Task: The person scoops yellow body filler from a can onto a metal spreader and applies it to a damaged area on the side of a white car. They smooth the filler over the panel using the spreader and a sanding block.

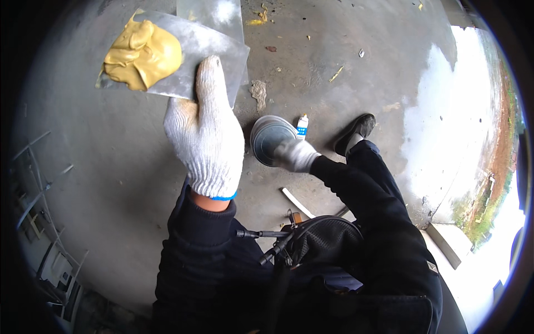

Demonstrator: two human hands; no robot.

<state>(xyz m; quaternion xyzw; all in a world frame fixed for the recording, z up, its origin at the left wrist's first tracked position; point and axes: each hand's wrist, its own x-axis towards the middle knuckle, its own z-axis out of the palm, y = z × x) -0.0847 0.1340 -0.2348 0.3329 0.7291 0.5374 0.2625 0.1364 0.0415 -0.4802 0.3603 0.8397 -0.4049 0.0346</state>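
Observation:
In my left hand [208, 131], which wears a white knitted glove, I grip a flat metal plate [203, 42] by its near edge, thumb laid on top. A thick mound of yellow putty [144, 55] sits on the plate's left part. Lower down, my gloved right hand [298, 156] is at the near right rim of a round grey can [270, 136]. Motion blurs that hand and its fingers cannot be made out. Just right of the can is a small white and blue tube [302, 127] with a yellowish tip.
Another pale sheet [214, 14] shows behind the plate. On the grey floor lie a crumpled scrap [258, 94], yellow smears [256, 22] and a white strip [297, 203]. My shoe [359, 131] is right of the tube. A black mesh bag [325, 242] hangs before me; metal rods [39, 172] stand far left.

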